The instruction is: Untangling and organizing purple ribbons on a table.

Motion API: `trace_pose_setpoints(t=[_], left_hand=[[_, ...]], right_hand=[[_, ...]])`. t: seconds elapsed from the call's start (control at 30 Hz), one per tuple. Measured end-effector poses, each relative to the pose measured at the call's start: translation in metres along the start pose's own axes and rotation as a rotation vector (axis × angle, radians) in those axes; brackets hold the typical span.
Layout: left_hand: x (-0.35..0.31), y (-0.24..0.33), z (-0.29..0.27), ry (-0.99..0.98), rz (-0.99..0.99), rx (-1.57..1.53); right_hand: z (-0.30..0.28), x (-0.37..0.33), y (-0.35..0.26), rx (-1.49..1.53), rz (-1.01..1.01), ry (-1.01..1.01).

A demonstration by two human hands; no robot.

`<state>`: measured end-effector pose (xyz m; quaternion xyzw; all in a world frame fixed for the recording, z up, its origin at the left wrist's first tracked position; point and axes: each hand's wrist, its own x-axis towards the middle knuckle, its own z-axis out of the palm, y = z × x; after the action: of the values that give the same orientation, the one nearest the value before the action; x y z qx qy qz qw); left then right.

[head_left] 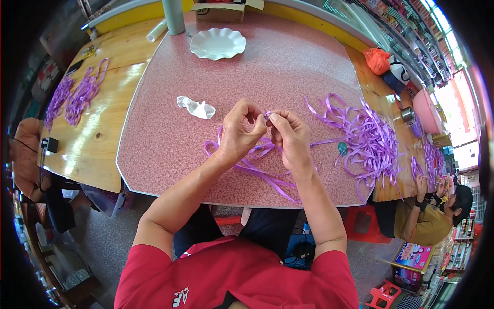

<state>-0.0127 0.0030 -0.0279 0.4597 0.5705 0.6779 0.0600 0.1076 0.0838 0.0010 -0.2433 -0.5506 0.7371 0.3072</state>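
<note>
My left hand (242, 130) and my right hand (291, 138) meet over the middle of the pink speckled tabletop. Both pinch one purple ribbon (267, 114) between thumbs and fingertips, where a small bunched bit of it shows. Loose loops of purple ribbon (247, 169) lie on the table under my hands and wrists. From near my right hand, a strand runs right into a large tangled pile of purple ribbon (373, 141). The fine shape of the pinched bit is too small to make out.
A crumpled white tissue (197, 107) lies left of my hands. Beyond are a white scalloped plate (218, 44), a green cylinder (174, 18) and a cardboard box (220, 13). More ribbon (86, 95) rests on the wooden table at left. A co-worker (424, 219) sits at right, handling ribbon.
</note>
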Motion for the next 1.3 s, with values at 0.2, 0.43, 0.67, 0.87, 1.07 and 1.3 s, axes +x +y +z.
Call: trace_pose_setpoints(t=[0.2,0.43,0.67,0.87,1.07,1.3], left_hand=[[-0.003,-0.007,-0.004,-0.103,-0.189,-0.23],[-0.002,-0.005,0.0,-0.08,-0.275,-0.314],[-0.002,-0.001,-0.002,-0.168,-0.252,-0.365],[0.0,-0.003,-0.002,-0.136,-0.159,-0.417],[0.001,-0.001,-0.003,-0.132,-0.137,-0.314],[0.007,0.008,-0.004,-0.115,0.262,0.038]], right_hand=[[0.002,0.0,-0.004,0.141,0.108,-0.018],[0.002,-0.003,-0.007,-0.096,-0.041,-0.005],[-0.002,-0.004,-0.007,-0.189,-0.072,0.015],[-0.003,-0.001,0.0,-0.275,-0.121,0.027],[-0.004,-0.006,-0.014,-0.208,-0.049,0.034],[-0.011,-0.004,-0.01,-0.272,-0.109,0.049]])
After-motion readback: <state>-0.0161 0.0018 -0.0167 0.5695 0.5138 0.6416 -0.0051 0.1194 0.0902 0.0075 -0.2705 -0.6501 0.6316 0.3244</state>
